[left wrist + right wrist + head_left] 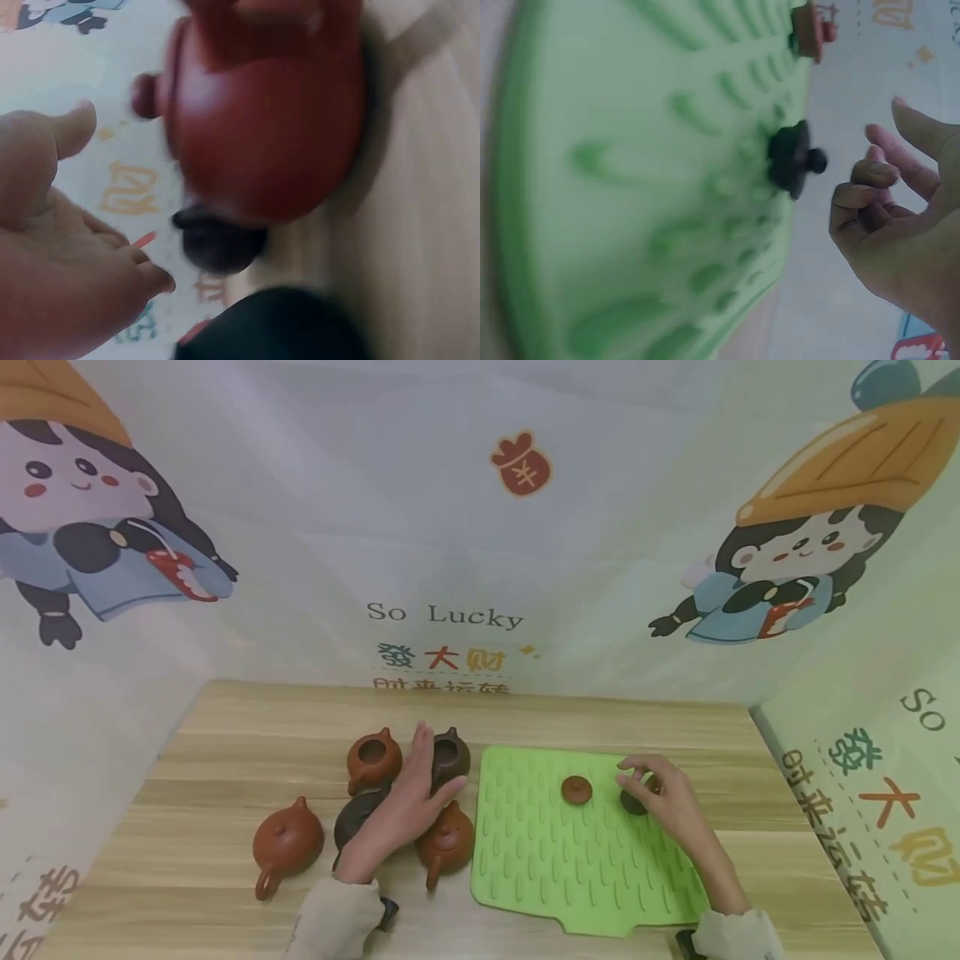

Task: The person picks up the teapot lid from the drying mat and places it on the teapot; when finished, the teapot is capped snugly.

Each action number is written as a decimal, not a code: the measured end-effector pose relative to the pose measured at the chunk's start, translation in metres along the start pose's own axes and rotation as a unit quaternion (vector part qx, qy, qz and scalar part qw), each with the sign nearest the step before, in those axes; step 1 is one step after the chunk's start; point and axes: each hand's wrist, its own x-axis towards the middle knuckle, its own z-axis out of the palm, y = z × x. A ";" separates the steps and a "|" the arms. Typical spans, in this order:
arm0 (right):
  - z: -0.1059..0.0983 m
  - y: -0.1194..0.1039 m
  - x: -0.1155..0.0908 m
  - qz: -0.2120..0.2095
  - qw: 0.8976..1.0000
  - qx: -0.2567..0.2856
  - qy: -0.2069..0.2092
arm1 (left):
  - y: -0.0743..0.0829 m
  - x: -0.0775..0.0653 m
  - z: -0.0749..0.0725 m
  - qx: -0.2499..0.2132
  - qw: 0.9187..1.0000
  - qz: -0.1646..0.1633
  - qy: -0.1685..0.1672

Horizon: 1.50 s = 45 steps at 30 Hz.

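While the head camera partly hides the dark lid point(789, 159) behind a person's right hand point(671, 797), I see from the right wrist view a gap between the two: the fingers bend loosely and hold nothing. The dark lid rests on a green mat point(540, 860), its round knob, thin flange and narrower neck in profile; near it lies the red lid point(577, 790), a domed disc. Slim ridges rise in rows from the mat.

The left hand point(405, 802), straight-fingered and gripping nothing, spreads above a dark pot point(352, 817); I cannot tell whether they touch. Only the head view gives me all five pots on the wood-grained table point(187, 827): the rear red pot point(384, 774) and rear dark pot point(453, 772) with round mouths uncovered, the outer red pot point(288, 842) and near red pot point(447, 845) lidded. From the left wrist I get the near red pot side-on, smooth and round-bellied under its knob, and a black curve point(277, 334) too blurred to identify.
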 end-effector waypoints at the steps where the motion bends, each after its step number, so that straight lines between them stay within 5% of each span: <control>1: 0.000 0.004 -0.002 0.003 1.000 0.001 -0.005 | 0.009 0.000 -0.001 -0.004 1.000 -0.009 -0.004; 6: 0.000 0.015 -0.006 0.027 0.999 -0.002 -0.029 | 0.034 0.001 -0.002 -0.001 0.998 -0.056 -0.004; 13: 0.005 0.018 -0.002 0.063 0.998 0.002 -0.025 | 0.016 0.010 0.004 -0.030 0.997 -0.061 0.040; 25: -0.003 0.029 -0.009 0.096 0.995 0.006 -0.034 | 0.008 0.015 0.016 -0.050 0.992 -0.106 0.056; 36: -0.006 0.041 -0.018 0.100 0.991 0.077 -0.036 | 0.004 0.017 0.024 -0.082 0.988 -0.095 0.085; 45: -0.009 0.042 -0.018 0.102 0.991 0.083 -0.032 | 0.006 0.019 0.027 -0.106 0.987 -0.065 0.102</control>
